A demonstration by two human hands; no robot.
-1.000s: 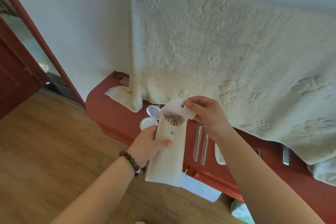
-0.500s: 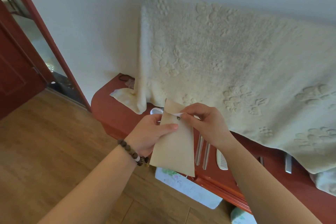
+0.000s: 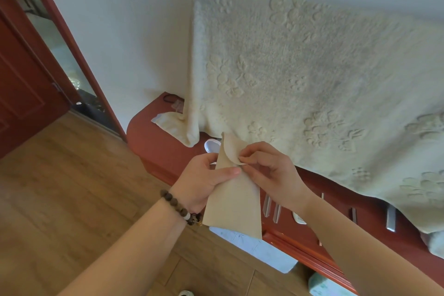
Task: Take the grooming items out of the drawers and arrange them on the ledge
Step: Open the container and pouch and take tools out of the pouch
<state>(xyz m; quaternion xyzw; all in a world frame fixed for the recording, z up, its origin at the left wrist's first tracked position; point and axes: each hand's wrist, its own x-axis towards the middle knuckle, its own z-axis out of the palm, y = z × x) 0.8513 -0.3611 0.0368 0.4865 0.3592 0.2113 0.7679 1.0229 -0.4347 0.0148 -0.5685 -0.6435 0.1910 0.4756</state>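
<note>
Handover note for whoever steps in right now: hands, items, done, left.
Left hand: gripping the beige pouch at its upper body, thumb across the front.
Right hand: pinching the pouch flap at the snap.
Pouch is held in the air in front of the red ledge; contents not visible.
Done: on the ledge lie a round white lid, two clear sticks, a white comb and metal tools by the cream blanket.
Left: set the pouch on the ledge; drawers aren't clearly in view, so check them.
</note>
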